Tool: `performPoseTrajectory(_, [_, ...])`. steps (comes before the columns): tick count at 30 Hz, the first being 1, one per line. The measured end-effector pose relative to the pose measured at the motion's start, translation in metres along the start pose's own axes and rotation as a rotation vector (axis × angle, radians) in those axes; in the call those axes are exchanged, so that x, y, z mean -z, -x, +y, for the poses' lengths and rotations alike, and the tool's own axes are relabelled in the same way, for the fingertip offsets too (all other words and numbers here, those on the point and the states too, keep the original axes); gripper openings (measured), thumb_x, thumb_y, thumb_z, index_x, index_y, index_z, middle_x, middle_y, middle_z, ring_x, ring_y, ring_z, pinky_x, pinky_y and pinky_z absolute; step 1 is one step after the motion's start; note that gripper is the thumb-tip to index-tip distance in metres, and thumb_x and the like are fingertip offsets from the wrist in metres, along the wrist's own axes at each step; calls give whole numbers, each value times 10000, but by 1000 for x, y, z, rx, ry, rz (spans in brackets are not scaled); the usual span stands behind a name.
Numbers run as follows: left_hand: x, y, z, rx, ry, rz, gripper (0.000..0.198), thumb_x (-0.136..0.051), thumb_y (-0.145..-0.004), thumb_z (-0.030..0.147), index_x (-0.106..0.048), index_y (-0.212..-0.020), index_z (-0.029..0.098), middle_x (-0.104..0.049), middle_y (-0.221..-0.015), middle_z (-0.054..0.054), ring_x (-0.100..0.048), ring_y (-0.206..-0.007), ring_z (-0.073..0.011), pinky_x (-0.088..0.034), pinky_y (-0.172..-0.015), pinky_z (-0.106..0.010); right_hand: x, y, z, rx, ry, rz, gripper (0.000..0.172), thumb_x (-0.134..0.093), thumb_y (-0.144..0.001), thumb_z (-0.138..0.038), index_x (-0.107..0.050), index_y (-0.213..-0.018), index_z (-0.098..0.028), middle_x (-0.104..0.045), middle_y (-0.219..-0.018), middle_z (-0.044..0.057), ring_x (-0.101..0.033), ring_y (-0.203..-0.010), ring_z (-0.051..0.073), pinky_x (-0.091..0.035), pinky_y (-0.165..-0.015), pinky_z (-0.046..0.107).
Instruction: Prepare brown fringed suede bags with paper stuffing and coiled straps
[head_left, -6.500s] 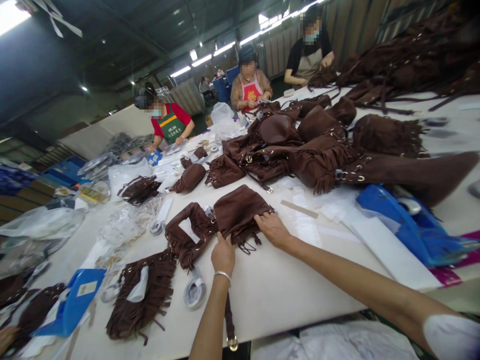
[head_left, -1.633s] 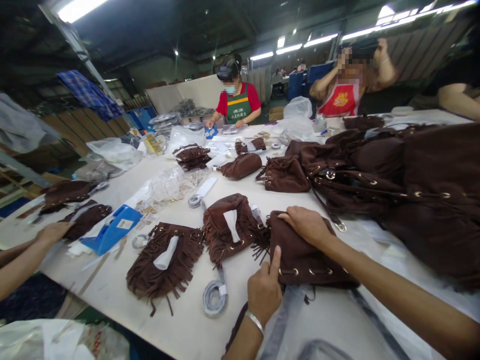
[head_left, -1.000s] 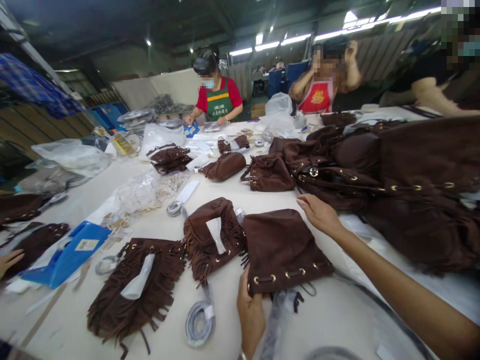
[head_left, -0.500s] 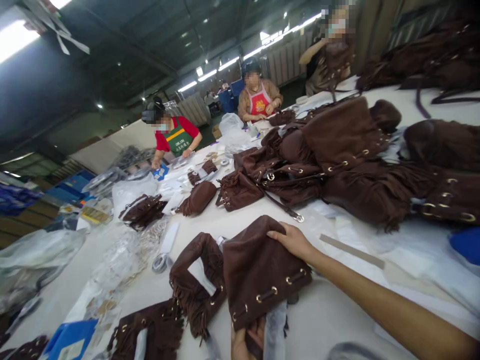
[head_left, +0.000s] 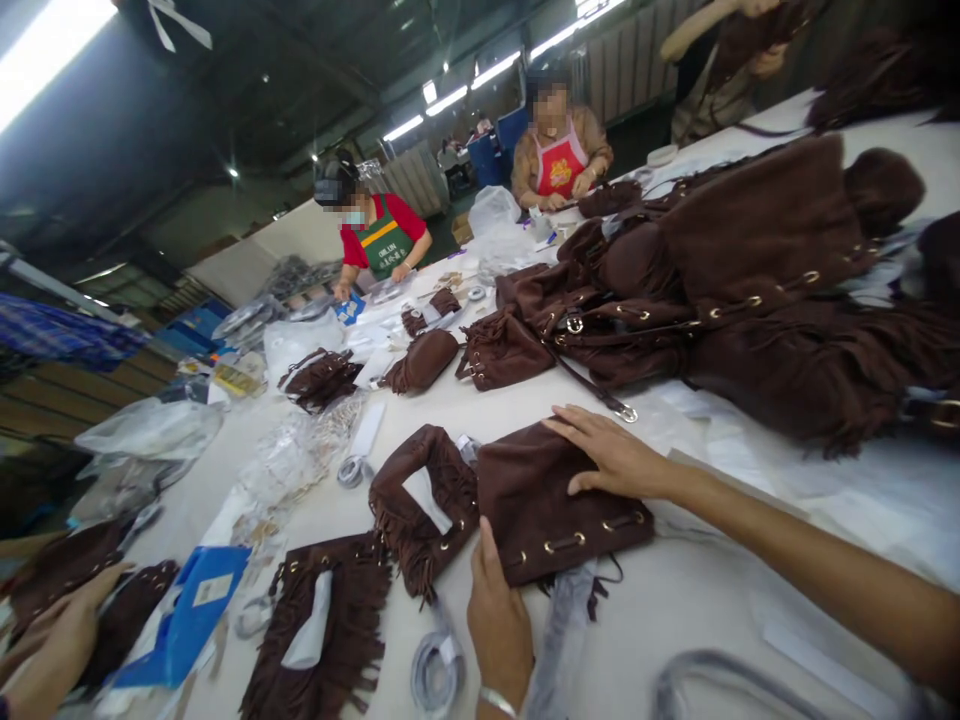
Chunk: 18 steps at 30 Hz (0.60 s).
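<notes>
A dark brown bag [head_left: 532, 490] with gold eyelets and a lace threaded along one edge lies flat on the table. My right hand [head_left: 619, 455] rests palm down on its upper right part, fingers spread and stretched out. At the bag's lower left edge, my left hand [head_left: 501, 610] grips it, one finger along the side and the others hidden underneath. A grey wrapped strap [head_left: 559, 640] comes out below the bag. Touching on the left is a fringed brown bag [head_left: 409, 480] with white paper in its opening. A fringed brown piece [head_left: 292, 630] lies nearer the front.
Brown bags [head_left: 750, 240] are heaped along the right side. A co-worker's hand [head_left: 64, 630] is at the lower left beside a blue holder [head_left: 184, 620]. Coiled grey straps [head_left: 437, 670] and clear plastic [head_left: 289, 440] lie about. Several co-workers stand around the table.
The bag has gone from raised and tilted to lying flatter on the table. My right hand has opened from its grip at the top edge and spread over the bag. A co-worker's hand has appeared lower left.
</notes>
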<state>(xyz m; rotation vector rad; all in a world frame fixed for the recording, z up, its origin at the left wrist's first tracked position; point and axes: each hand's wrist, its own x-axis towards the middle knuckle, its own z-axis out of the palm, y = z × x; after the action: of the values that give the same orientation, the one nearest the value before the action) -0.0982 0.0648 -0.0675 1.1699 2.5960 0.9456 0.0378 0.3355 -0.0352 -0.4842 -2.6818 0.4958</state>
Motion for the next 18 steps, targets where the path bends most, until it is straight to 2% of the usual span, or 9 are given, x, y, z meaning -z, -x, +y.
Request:
performPoseTrajectory(2, [-2,-3,2,-25,-20,-33,765,-334,-784,4,-248,-1486,294,-470,-1421,-98,-572,-1173,-235,-524,-827,-311,13,-21,3,119,-20,-93,504,-545,-852,-585,-573,-1233,-257,-548,-1328,100,-438,-1280,289,-349,-1015,431])
performPoseTrajectory(3, [-3,-4,2,-45,18,-31,771,-320,-774,-14,-269,-1480,290,-479,-1415,-89,-557,-1194,-223,-514,-871,-313,19,-31,4,138,-24,-128,415,-490,-896,-564,-627,-1115,-240,-635,-1180,87,-534,-1162,262,-392,-947,386])
performPoseTrajectory(5, [-5,-7,-2,-99,147,5,756,-302,-779,-18,-288,-1475,278,-459,-1447,-58,-478,-1283,-201,-443,-1018,-336,27,-47,3,134,14,-134,409,-403,-946,-544,-637,-952,-209,-683,-927,62,-617,-920,214,-416,-791,303])
performPoseTrajectory(7, [-9,-9,-7,-144,266,49,741,-302,-785,-7,-294,-1474,267,-417,-1488,-26,-393,-1353,-188,-329,-1129,-364,26,-53,2,109,124,-52,442,-375,-952,-562,-612,-916,-190,-677,-872,72,-614,-852,206,-382,-725,278])
performPoseTrajectory(10, [-17,-12,-17,-118,316,55,743,-314,-750,-17,-365,-1445,242,-470,-1447,-33,-408,-1337,-186,-288,-1158,-387,3,-44,6,49,290,-4,482,-350,-951,-585,-598,-925,-173,-687,-856,98,-616,-820,218,-337,-668,273])
performPoseTrajectory(14, [-26,-11,-23,-64,294,19,782,-315,-679,-55,-437,-1403,212,-536,-1356,-70,-437,-1297,-180,-298,-1150,-390,-41,-26,21,-39,343,-128,474,-311,-970,-567,-587,-948,-183,-711,-807,70,-626,-687,196,-270,-571,255])
performPoseTrajectory(16, [-27,-9,-22,-67,292,23,815,-308,-651,-67,-426,-1410,207,-522,-1361,-74,-429,-1301,-175,-290,-1153,-387,-52,-22,26,-50,363,-148,464,-318,-969,-568,-580,-975,-185,-721,-840,73,-637,-692,198,-254,-561,252])
performPoseTrajectory(18, [-26,-7,-21,-70,285,25,825,-307,-644,-71,-417,-1414,204,-517,-1366,-75,-429,-1301,-173,-288,-1152,-387,-51,-23,27,-54,382,-158,460,-327,-964,-574,-575,-996,-188,-725,-842,73,-642,-692,202,-242,-558,251])
